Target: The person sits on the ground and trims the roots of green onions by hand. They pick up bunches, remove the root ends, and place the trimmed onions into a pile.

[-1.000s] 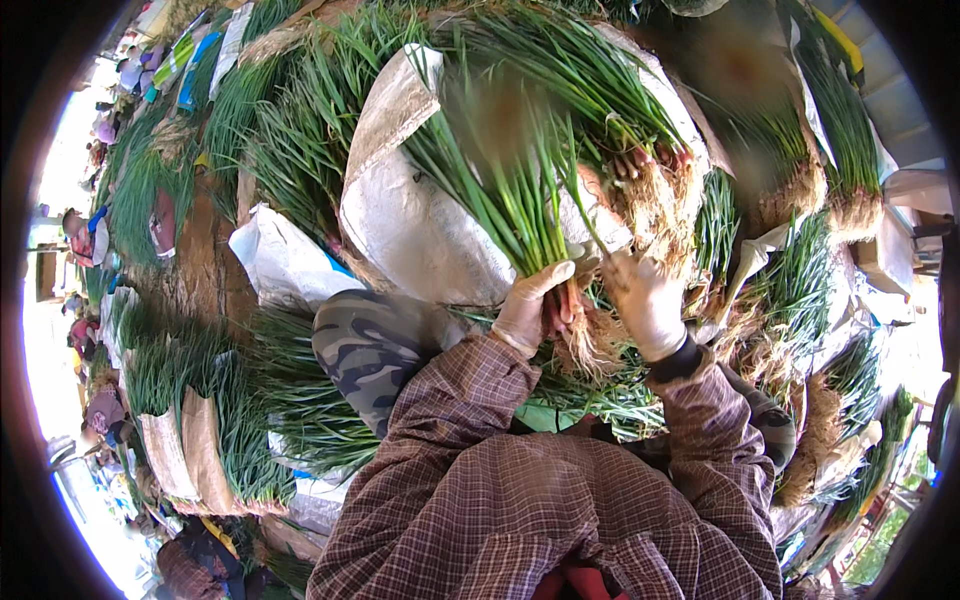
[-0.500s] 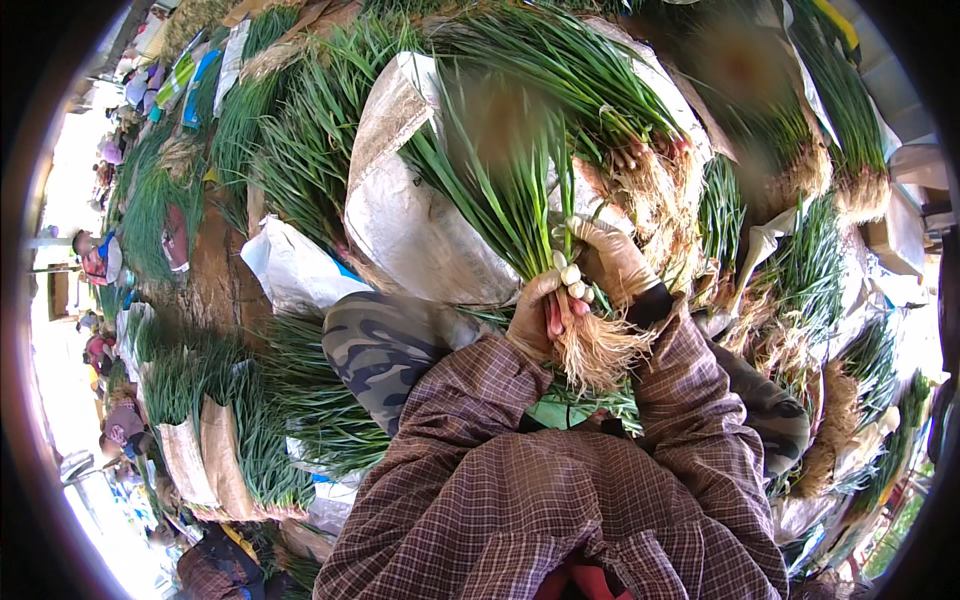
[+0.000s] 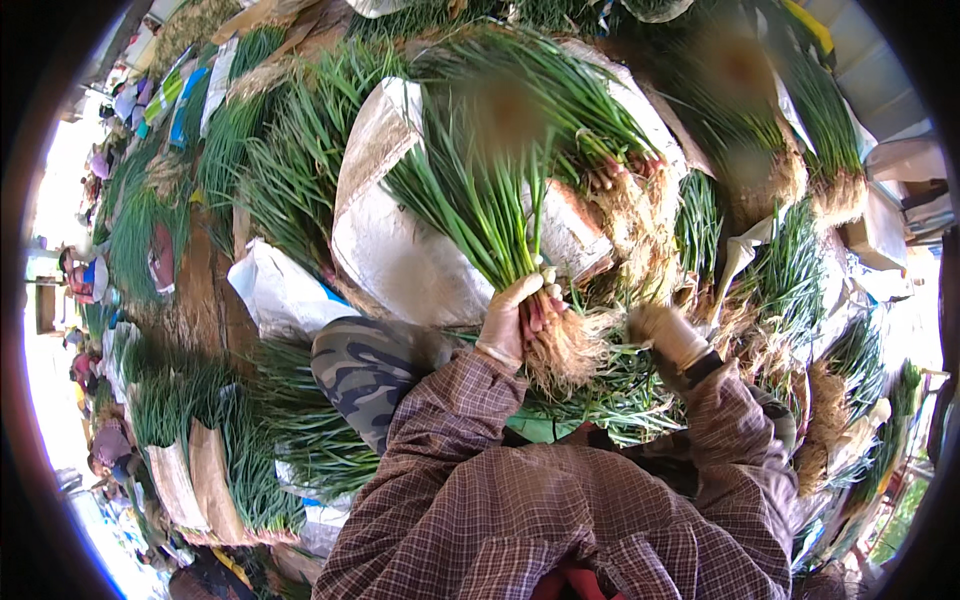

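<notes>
A bunch of green onions [image 3: 500,235] is gripped in my left hand [image 3: 505,320], closed around the stems just above the roots. Its long leaves fan up and to the left; the pale, stringy roots [image 3: 570,345] hang to the right of the fist. Off to the right of those roots, apart from the bunch, is my gloved right hand [image 3: 668,335]. Motion blurs its fingers, so I cannot make out whether they hold anything. Beyond the held bunch, a larger pile of green onions [image 3: 570,95] lies with its roots toward the right.
A white sack [image 3: 390,250] lies under the leaves in front of me. Loose green trimmings [image 3: 625,400] are scattered between my knees. More onion bundles [image 3: 215,430] stand on the left, others [image 3: 795,265] on the right. A box [image 3: 875,240] is at the far right; people sit at the far left.
My right hand has let go of the bunch and moved right and down, away from it. The left hand still grips the green onions, slightly lower and further left in view.
</notes>
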`<action>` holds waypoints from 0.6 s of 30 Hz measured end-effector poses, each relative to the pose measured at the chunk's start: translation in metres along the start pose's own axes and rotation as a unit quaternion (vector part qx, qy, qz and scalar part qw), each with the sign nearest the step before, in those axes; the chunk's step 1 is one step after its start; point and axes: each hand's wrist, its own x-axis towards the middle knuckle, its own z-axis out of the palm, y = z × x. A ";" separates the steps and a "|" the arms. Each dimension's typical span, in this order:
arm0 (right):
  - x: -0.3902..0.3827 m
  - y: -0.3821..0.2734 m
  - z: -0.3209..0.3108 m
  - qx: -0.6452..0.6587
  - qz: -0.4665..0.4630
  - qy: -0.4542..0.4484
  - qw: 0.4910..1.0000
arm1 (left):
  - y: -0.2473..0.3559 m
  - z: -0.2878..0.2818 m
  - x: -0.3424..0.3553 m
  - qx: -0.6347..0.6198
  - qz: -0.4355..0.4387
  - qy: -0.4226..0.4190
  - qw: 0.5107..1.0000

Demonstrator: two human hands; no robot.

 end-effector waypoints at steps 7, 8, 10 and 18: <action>0.075 -0.058 -0.055 -0.152 -0.082 0.205 0.963 | 0.003 0.016 -0.004 -0.096 0.013 -0.141 0.985; 0.098 -0.069 -0.057 -0.147 -0.124 0.267 0.944 | 0.007 0.031 -0.007 -0.108 0.023 -0.175 0.978; 0.146 -0.055 -0.069 -0.242 -0.108 0.346 0.900 | 0.016 0.041 -0.010 -0.050 0.027 -0.092 0.994; 0.130 -0.069 -0.016 0.004 -0.121 0.222 0.967 | 0.018 0.000 0.001 -0.093 0.036 -0.035 0.994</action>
